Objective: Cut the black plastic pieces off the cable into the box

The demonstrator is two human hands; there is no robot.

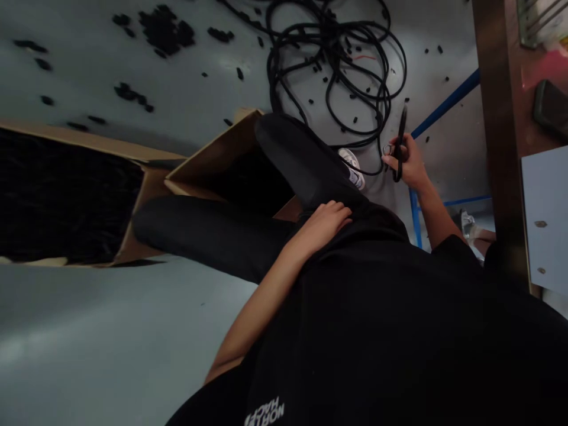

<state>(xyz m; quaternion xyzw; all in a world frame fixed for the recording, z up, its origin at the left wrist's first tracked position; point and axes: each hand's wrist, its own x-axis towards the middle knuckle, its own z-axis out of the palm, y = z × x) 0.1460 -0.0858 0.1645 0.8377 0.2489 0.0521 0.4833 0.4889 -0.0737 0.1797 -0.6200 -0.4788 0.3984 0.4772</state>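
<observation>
Scissors-like tool at two o'clock; right hand, fingers curled round it. Left hand loosely spread on lap, nothing visibly held. Best keep tip toward twelve, clear of legs.

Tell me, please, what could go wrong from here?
The tangled black cord lies close to the shoe, so a foot might catch. Small black pieces are scattered on the floor; stepping on them may cause a slip. The right hand holds a dark slender object near the cord; if sharp, it could nick it.
</observation>
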